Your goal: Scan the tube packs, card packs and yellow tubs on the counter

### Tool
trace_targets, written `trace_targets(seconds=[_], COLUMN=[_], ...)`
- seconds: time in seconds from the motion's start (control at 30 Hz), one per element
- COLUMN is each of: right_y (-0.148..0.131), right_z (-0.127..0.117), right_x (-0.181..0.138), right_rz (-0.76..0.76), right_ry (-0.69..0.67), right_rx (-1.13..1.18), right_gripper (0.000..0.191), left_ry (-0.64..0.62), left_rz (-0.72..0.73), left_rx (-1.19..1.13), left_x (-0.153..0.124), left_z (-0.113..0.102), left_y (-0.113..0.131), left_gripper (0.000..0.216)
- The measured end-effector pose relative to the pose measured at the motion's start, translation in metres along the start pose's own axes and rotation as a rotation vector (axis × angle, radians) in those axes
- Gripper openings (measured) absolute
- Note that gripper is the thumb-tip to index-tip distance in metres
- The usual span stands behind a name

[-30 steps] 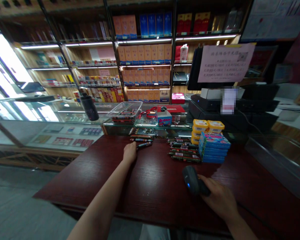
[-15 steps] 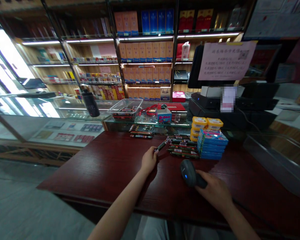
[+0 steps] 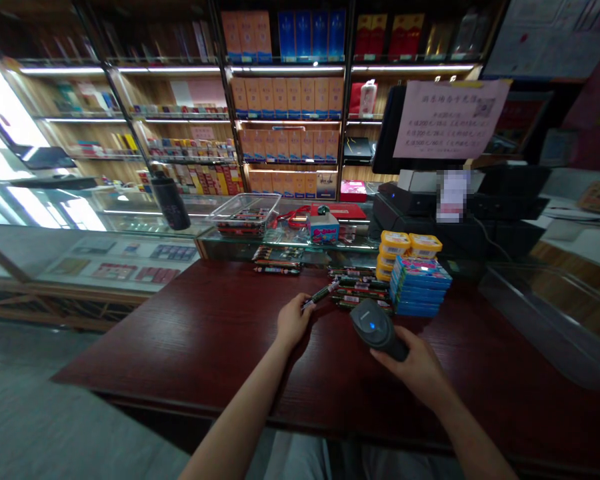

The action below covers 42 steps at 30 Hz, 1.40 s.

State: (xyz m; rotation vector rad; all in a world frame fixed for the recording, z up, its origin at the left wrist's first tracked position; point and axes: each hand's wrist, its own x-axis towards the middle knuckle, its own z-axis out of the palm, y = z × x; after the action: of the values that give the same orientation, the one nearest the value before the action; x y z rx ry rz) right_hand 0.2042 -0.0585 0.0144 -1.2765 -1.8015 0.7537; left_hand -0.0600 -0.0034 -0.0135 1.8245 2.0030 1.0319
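Note:
My left hand [image 3: 293, 321] pinches the near end of a slim dark stick-shaped packet [image 3: 322, 293] with a pale label; its kind is hard to make out. Its far end points at a pile of similar packets [image 3: 361, 291] on the dark red-brown desk [image 3: 220, 333]. In my right hand [image 3: 420, 368] is a dark grey handheld barcode scanner [image 3: 373, 325], held by its handle, a blue light glowing on top. The scanner's head is near the front of the pile and covers part of it.
Right of the pile stand stacked blue boxes [image 3: 419, 290] and yellow tubs [image 3: 394, 250]. More packets [image 3: 279, 259] lie at the desk's back edge, below a clear basket [image 3: 243, 217] on the glass counter. A clear plastic bin [image 3: 545, 327] sits at right, a black bottle [image 3: 170, 202] at left.
The scanner in my right hand has moved up and left, closer to the pile, and its head has turned. My left hand still holds the packet. The view has shifted slightly.

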Motion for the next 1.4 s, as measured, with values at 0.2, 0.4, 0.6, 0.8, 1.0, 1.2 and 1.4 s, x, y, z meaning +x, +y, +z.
trace_targets(seconds=[0.2, 0.4, 0.6, 0.8, 1.0, 1.2, 1.4], right_y=[0.002, 0.006, 0.032, 0.062, 0.064, 0.066, 0.066], right_z=[0.002, -0.001, -0.005, -0.002, 0.000, -0.002, -0.001], right_x=[0.000, -0.003, -0.011, -0.017, -0.017, -0.016, -0.015], right_rz=[-0.017, -0.041, -0.232, -0.384, -0.409, -0.389, -0.358], right_ry=[0.047, -0.005, 0.098, 0.143, 0.182, 0.133, 0.153], right_rx=[-0.017, -0.080, -0.554, -0.740, -0.712, -0.720, -0.712], right_gripper=[0.039, 0.032, 0.030, 0.037, 0.035, 0.034, 0.033], left_ry=[-0.019, -0.028, -0.007, 0.047, 0.054, -0.009, 0.046], left_rz=[-0.009, -0.037, -0.005, 0.088, 0.282, 0.357, 0.295], left_rx=[-0.005, 0.024, 0.018, -0.060, 0.012, 0.104, 0.114], left_x=[-0.001, 0.001, 0.001, 0.004, 0.023, 0.052, 0.055], left_z=[-0.002, -0.002, 0.001, 0.005, 0.020, 0.056, 0.082], left_y=[0.002, 0.002, -0.002, -0.007, 0.016, 0.058, 0.065], left_gripper=[0.019, 0.019, 0.019, 0.020, 0.021, 0.024, 0.026])
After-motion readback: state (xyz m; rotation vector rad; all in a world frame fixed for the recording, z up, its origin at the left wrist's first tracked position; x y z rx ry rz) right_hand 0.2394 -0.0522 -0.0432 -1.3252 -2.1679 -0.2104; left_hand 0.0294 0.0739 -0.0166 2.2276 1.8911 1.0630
